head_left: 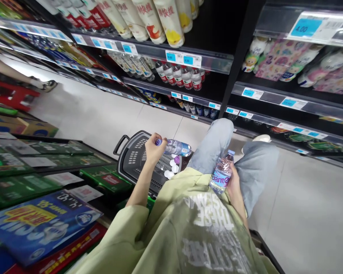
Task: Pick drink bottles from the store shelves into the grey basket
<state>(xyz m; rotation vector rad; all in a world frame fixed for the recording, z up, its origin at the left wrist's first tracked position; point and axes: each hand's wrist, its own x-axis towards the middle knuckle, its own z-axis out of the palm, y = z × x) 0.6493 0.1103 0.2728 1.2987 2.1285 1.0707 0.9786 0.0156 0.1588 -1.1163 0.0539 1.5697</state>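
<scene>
My left hand (pixel 153 149) is closed around the neck of a clear water bottle (pixel 175 147) with a blue label. That bottle lies sideways over a dark grey shopping basket (pixel 131 163). Inside the basket are several white round items and a purple one (pixel 177 160), too small to name. Close to my lap, my right hand (pixel 233 179) grips a second water bottle (pixel 220 173) with a blue cap and a light blue and purple label. This one stands nearly upright, slightly tilted. My right fingers are partly hidden behind it.
Ahead, dark shelves (pixel 201 61) hold rows of drink bottles (pixel 178 76) with price tags below. Toy-like bottles (pixel 254 55) fill the right shelf. Green cartons (pixel 26 190) and a blue box (pixel 43 228) are stacked at left. Another person's leg (pixel 14 70) and a red object (pixel 11 95) are far left.
</scene>
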